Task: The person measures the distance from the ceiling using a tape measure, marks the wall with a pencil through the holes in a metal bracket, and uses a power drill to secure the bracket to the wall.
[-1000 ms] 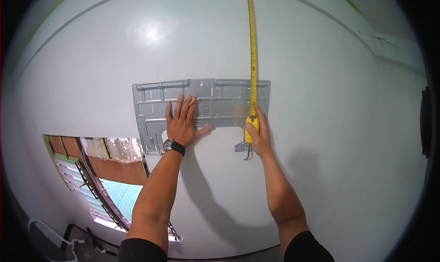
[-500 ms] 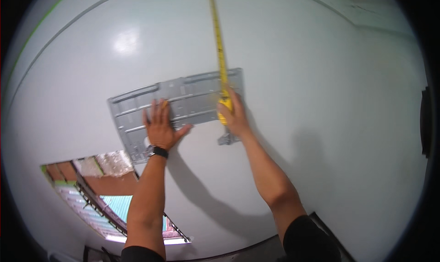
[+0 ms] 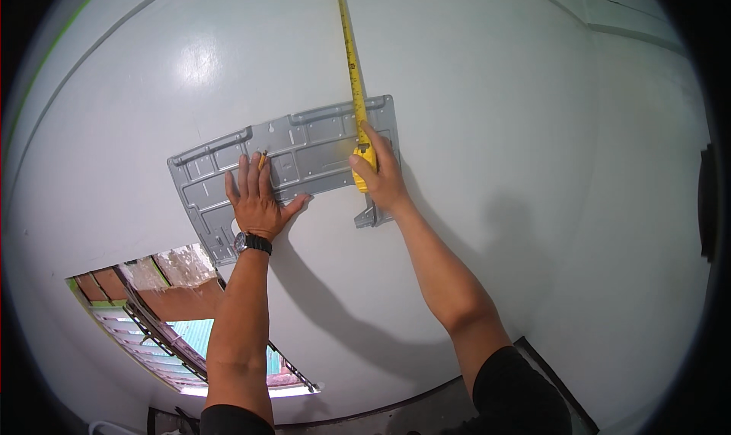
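Metal plate point(image 3: 316, 155), grey and ribbed, lies flat against the white wall point(image 3: 472, 130), tilted so that its right end sits higher than its left. The wall fills most of the view, smooth and slightly glossy, with a bright reflection point(image 3: 198, 63) at upper left and a soft arm shadow point(image 3: 343, 318) curving below the plate. A dark crack point(image 3: 613, 2) runs near the upper right. At lower left, a window point(image 3: 186, 302) with slats and brown panels looks out on turquoise corrugated sheeting. A strip of grey floor point(image 3: 426, 418) shows along the bottom. The left hand point(image 3: 259, 210) rests on the plate's left half, fingers spread against the metal. The right hand point(image 3: 387, 182) grasps a yellow tape measure point(image 3: 364, 168) over the plate's right part, the blade running up the wall and out of view at the top. A watch point(image 3: 256, 242) with a black strap circles the left wrist. Smallest, between the left hand's fingers, is a short yellow stick point(image 3: 263, 160), perhaps a pencil; most of it is hidden.
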Tool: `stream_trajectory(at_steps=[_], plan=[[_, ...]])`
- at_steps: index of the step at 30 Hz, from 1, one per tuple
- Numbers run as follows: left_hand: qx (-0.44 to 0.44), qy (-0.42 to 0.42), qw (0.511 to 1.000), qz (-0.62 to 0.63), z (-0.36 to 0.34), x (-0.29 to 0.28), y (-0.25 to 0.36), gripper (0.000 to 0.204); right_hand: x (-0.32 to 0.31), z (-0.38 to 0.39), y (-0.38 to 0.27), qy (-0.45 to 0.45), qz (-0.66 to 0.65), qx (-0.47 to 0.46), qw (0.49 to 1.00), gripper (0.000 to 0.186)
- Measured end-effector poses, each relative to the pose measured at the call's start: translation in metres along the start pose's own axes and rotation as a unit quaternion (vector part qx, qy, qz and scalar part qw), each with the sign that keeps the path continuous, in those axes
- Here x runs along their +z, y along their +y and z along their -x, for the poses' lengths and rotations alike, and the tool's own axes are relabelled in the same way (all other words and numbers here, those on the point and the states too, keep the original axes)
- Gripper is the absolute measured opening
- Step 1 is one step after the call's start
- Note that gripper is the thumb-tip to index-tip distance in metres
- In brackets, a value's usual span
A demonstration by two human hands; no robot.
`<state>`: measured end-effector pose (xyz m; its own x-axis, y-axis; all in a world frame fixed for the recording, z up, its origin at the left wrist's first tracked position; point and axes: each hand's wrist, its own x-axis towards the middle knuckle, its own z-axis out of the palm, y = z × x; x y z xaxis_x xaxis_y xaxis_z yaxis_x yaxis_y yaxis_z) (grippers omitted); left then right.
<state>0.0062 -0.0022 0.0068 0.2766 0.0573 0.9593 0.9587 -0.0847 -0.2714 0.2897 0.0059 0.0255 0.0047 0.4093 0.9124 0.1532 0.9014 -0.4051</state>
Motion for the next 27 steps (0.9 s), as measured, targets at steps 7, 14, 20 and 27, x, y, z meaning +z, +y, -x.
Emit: stream_trajectory(at_steps=[7, 14, 20, 27], plan=[[0.0, 0.002, 1.0, -0.002, 0.0011, 0.0013, -0.0004, 0.11, -0.0013, 0.0, 0.0011, -0.006, -0.015, 0.008, 1.0, 0.078], [-0.005, -0.007, 1.0, -0.003, -0.0002, 0.0005, 0.0, 0.11, -0.0014, -0.0005, 0.0042, -0.006, -0.013, -0.01, 1.0, 0.078], [-0.002, -0.004, 1.0, -0.005, -0.0004, 0.0006, 0.0011, 0.11, -0.0005, -0.0008, 0.0027, -0.005, -0.009, -0.002, 1.0, 0.078], [-0.001, -0.003, 1.0, -0.012, 0.0009, 0.0015, -0.0001, 0.111, 0.0013, -0.0008, 0.0002, -0.001, 0.008, -0.006, 1.0, 0.078]])
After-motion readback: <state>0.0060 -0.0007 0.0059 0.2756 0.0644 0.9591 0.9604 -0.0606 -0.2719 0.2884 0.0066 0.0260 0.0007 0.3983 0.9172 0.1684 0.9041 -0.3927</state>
